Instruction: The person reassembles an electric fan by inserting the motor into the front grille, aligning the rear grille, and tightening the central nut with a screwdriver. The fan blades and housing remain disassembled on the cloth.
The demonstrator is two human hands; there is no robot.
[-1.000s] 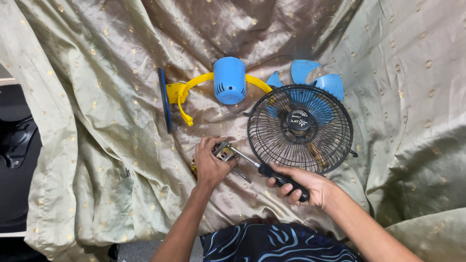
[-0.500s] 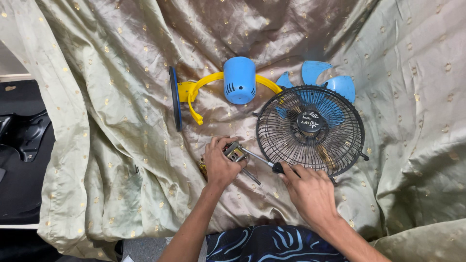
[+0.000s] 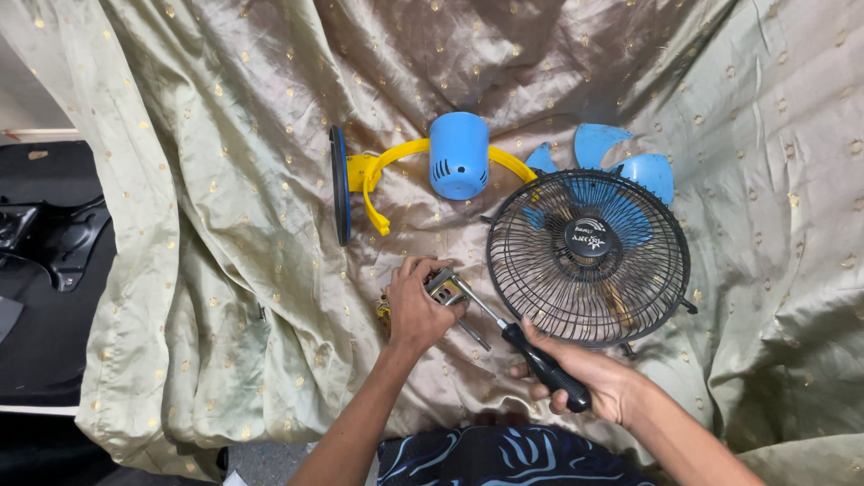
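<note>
The person's left hand [image 3: 416, 306] is closed around a small metal part [image 3: 445, 286], fingers curled over it so that only its grey, boxy top shows; a bit of yellow peeks out just under the hand on its left side. The right hand [image 3: 583, 378] is wrapped tight on the black handle of a screwdriver [image 3: 517, 339], whose thin shaft runs up and to the left until its tip meets the metal part in the other hand. A second thin metal rod lies on the cloth just below the shaft. Both hands work low in the middle of the view, over a shiny olive cloth with small gold dots [image 3: 225, 225] that is spread in folds across the whole surface. Just right of the hands lies a round black wire fan guard [image 3: 540, 270], flat on the cloth, with blue fan blades [image 3: 621, 153] showing through and above it. Further up, near the centre, sits a blue motor housing [image 3: 457, 155] held in a curved yellow bracket [image 3: 382, 175], and a round blue base [image 3: 339, 184] stands on edge at the bracket's left end. A dark floor with a black object lies off the cloth on the far left
</note>
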